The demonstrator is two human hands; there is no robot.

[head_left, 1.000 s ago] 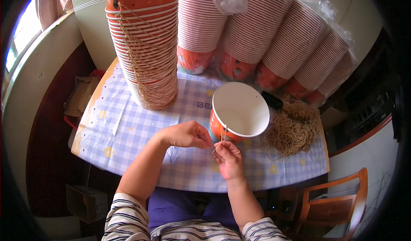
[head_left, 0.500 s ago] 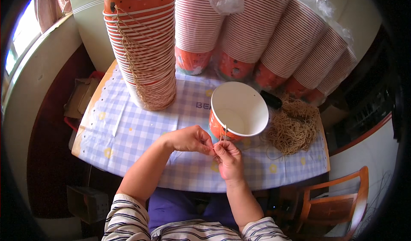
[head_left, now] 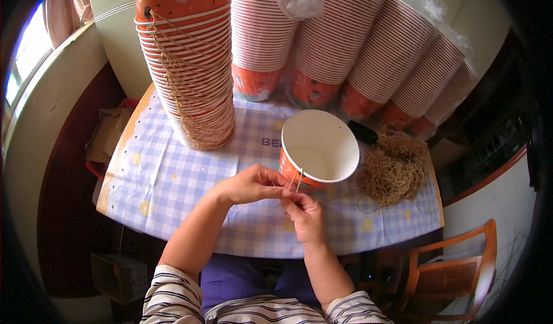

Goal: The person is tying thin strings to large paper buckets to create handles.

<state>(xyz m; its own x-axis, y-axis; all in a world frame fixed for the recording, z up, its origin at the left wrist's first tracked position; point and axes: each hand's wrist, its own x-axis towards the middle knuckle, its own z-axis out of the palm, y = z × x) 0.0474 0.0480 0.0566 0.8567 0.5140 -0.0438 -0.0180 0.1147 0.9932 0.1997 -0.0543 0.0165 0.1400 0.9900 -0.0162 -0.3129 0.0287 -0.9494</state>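
Two hands, left hand (head_left: 253,184), right hand (head_left: 305,214), pinching string (head_left: 297,180)

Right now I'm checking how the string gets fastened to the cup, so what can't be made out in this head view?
- String: too thin to trace; whether it passes through the paper cup is unclear.
- Left hand and right hand: the fingertips meet and cover the knotting point.
- Cup's far outer side: hidden by its own rim.
- Black object: mostly hidden behind the cup and string pile.
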